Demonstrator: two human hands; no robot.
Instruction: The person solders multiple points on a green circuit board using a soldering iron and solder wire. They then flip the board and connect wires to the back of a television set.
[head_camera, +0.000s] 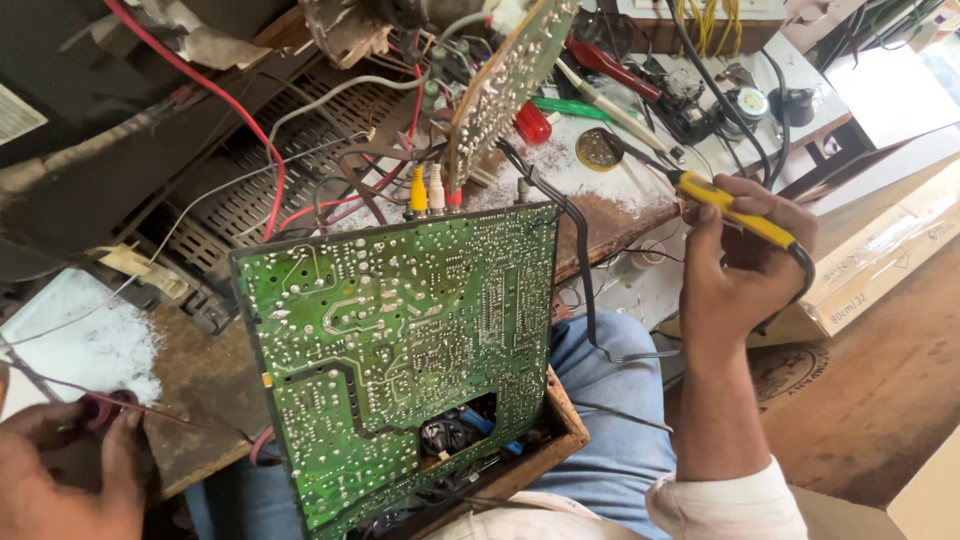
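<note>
Yellow-handled soldering iron (735, 212), slim, with black cord end: held in my right hand (745, 265), fingers closed round the handle. Long axis runs diagonally, cord end low at right, metal tip (640, 155) pointing up and left toward the small round tin (599, 149) on the cluttered bench. Position: above the bench edge, right of the large green printed circuit board (400, 350).

Board: solder side up, tilted, propped in a wooden frame (560, 425) over my lap in blue jeans (610, 400); yellow, white and red sockets (432, 190) along its top edge.

My left hand (65, 470): lower left corner, fingers pinched shut on a small dark red coil of thin wire (100, 408), strand trailing right.

Second green board (500, 90): upright behind, well clear of the iron.
</note>
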